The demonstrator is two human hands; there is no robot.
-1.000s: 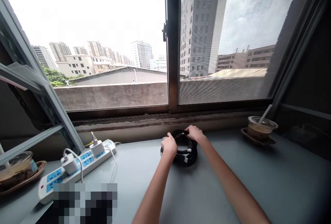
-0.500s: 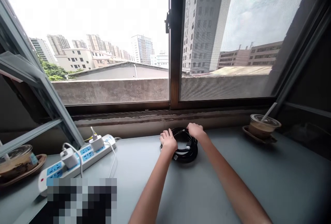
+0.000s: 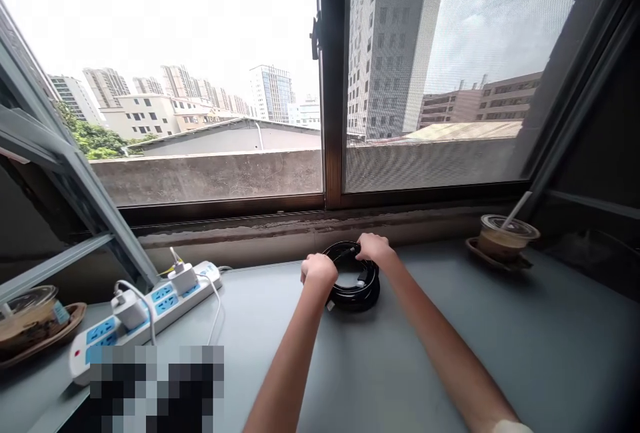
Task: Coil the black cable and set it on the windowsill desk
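A coil of black cable (image 3: 356, 296) lies on the grey table near the window, with connector ends showing inside the loop. My left hand (image 3: 319, 269) is curled over the coil's left side, its fingers closed round the cable. On the upper right of the coil, my right hand (image 3: 375, 247) has its fingers wrapped over the rim. Parts of the cable are hidden under both hands.
A white power strip (image 3: 145, 316) with two plugged adapters lies at the left. Iced drinks stand on brown trays at the far left (image 3: 30, 319) and right (image 3: 505, 239). A metal frame (image 3: 107, 203) leans at the left; a pixelated area covers the lower left.
My left hand has gone from spread fingers on the coil to a closed grip on its left side. The coil's near edge sits slightly higher in view.
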